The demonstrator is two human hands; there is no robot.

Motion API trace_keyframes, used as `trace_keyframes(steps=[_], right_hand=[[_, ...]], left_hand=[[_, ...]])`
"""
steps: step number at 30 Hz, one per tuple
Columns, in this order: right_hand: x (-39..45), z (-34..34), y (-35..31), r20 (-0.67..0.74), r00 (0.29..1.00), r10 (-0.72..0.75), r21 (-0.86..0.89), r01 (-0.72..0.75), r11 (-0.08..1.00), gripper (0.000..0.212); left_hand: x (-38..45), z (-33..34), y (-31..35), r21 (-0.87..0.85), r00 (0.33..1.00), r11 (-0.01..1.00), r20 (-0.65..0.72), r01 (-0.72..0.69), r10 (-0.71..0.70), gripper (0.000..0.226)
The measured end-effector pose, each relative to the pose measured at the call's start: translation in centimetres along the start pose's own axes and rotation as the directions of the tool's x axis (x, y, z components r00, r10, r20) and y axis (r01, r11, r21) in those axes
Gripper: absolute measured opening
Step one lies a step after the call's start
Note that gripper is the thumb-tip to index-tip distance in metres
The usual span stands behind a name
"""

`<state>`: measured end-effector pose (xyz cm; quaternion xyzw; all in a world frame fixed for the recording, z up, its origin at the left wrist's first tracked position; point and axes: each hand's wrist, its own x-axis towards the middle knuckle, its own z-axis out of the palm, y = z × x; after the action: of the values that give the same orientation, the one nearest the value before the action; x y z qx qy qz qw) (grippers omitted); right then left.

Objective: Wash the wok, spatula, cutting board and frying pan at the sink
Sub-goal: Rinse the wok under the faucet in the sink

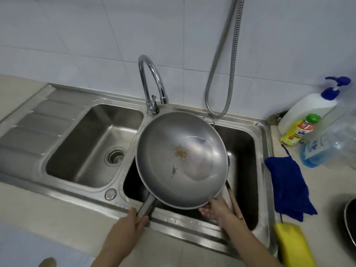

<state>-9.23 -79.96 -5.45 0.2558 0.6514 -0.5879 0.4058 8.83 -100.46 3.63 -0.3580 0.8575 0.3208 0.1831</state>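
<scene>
A steel wok [163,151] with brown food bits and a little water inside hangs over the right basin of the sink [263,132]. My left hand [133,220] grips its long handle at the sink's front edge. My right hand [215,209] holds the wok's near rim from below, fingers under it. A wooden-handled utensil [234,199], likely the spatula, lies in the right basin, mostly hidden by the wok. The dark frying pan [349,224] shows only its edge at the far right. I see no cutting board.
The chrome faucet [152,81] arches over the wok's far rim. A metal hose [221,70] hangs on the tiled wall. Right counter: soap bottles [300,116], a blue cloth [287,185], a yellow sponge [290,241]. Left basin with drain [115,157].
</scene>
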Motion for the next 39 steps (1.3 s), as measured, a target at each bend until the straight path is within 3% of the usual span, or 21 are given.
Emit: trace_keyframes(steps=[4, 7, 11, 16, 25, 34, 39], right_hand=[[1.6, 1.0, -0.1, -0.008, 0.997, 0.076, 0.051, -0.075, 0.996, 0.019], [2.6, 3.1, 0.5, -0.069, 0.989, 0.127, 0.143, -0.117, 0.983, 0.01], [3.4, 5.7, 0.3, -0.04, 0.991, 0.131, 0.188, -0.122, 0.975, 0.013], [4.3, 6.8, -0.2, 0.051, 0.983, 0.179, 0.076, -0.183, 0.98, 0.005], [6.2, 8.6, -0.8, 0.108, 0.975, 0.195, -0.075, -0.187, 0.979, 0.018], [6.1, 6.4, -1.3, 0.151, 0.974, 0.169, -0.149, -0.147, 0.978, 0.007], [4.6, 2.2, -1.5, 0.231, 0.968, 0.094, -0.128, -0.065, 0.99, 0.01]], left_hand=[[-1.7, 0.1, 0.2, -0.235, 1.0, 0.972, -0.027, -0.017, 0.011, 0.017], [-2.0, 0.8, 0.4, -0.274, 0.996, 0.962, -0.093, -0.015, -0.011, 0.015], [-2.2, 1.7, 0.8, -0.213, 0.983, 0.977, -0.186, -0.03, -0.01, 0.015], [-2.7, 2.2, 1.0, -0.144, 0.967, 0.99, -0.252, -0.005, -0.032, 0.02], [-2.9, 3.3, 1.6, -0.036, 0.942, 0.996, -0.323, 0.08, -0.087, 0.026], [-2.3, 3.4, 1.0, 0.095, 0.955, 0.986, -0.278, 0.135, -0.104, 0.034], [-2.4, 2.5, 0.5, 0.207, 0.962, 0.977, -0.271, 0.04, 0.018, 0.034]])
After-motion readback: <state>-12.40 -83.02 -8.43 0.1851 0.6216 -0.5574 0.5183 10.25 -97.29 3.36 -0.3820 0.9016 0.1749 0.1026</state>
